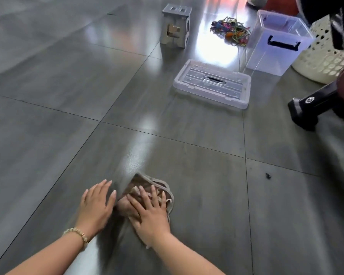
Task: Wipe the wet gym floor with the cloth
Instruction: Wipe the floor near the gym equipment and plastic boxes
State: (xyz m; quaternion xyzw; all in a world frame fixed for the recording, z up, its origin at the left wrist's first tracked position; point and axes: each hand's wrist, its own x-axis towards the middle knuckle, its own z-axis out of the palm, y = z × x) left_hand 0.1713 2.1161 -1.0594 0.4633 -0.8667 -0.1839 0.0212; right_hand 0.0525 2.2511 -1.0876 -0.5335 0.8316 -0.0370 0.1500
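While our right hand presses the brown cloth to the floor with fingers spread flat, our left hand lies flat and empty just left of it. Ahead of the hands we see a wet streak; farther ahead and right, well apart, sit a clear lid, a clear bin, a white basket and a black machine foot.

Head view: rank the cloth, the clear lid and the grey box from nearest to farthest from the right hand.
1. The cloth, directly under the right hand, which presses flat on it.
2. The lid, on the floor ahead and to the right.
3. The grey box, far ahead near the top of the view.
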